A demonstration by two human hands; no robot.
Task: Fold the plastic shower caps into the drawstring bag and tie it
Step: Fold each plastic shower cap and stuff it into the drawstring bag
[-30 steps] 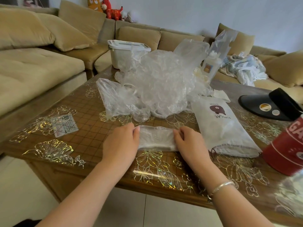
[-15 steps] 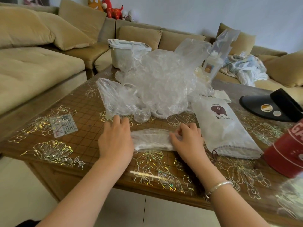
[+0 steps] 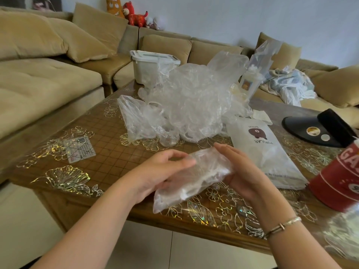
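At the far left of the frame a tan sofa (image 3: 38,78) runs up along the counter (image 3: 108,133), whose patterned top carries a small printed card (image 3: 80,149) at middle left. Behind it, toward the upper middle, a white lidded box (image 3: 153,65) stands at the counter's far edge.

My left hand (image 3: 155,175) sits at lower centre, lifted off the counter, its grip closed on the folded shower cap (image 3: 194,179): thumb over the top, fingers curled under its near end. The cap is a long, flattened strip of clear plastic, tilted from lower left to upper right, held between both hands and not touching the counter. Above it, in the middle of the frame, the heap of loose shower caps (image 3: 190,105) lies crumpled on the counter.

My right hand (image 3: 240,171) holds the cap's other end, palm against the plastic and fingers bent around it, a bracelet (image 3: 281,226) on the wrist. Just right of that hand the white drawstring bag (image 3: 266,152) lies flat, printed with a brown bear. Further right are a black visor (image 3: 318,129) and, at the frame's edge, a red tin (image 3: 342,181).
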